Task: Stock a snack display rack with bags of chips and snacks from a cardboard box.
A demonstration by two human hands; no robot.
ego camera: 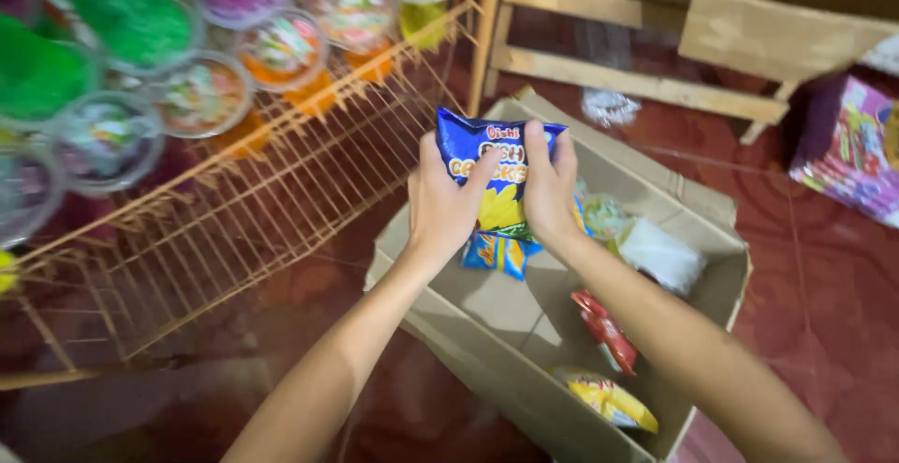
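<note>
Cardboard box (pixel 487 351), snack bag (pixel 496 177) in left hand (pixel 445 205) and right hand (pixel 551 191), wire rack (pixel 234 229) beside

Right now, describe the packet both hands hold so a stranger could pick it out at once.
Find the open cardboard box on the red floor. Above it, the left hand and right hand hold up a blue snack packet. Unlike the red and yellow packets lying in the box, it is blue with a yellow picture.

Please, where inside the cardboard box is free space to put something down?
The bare box floor lies between the near-left wall and the red packet. The right side is crowded with the white packet and yellow packet.
</note>
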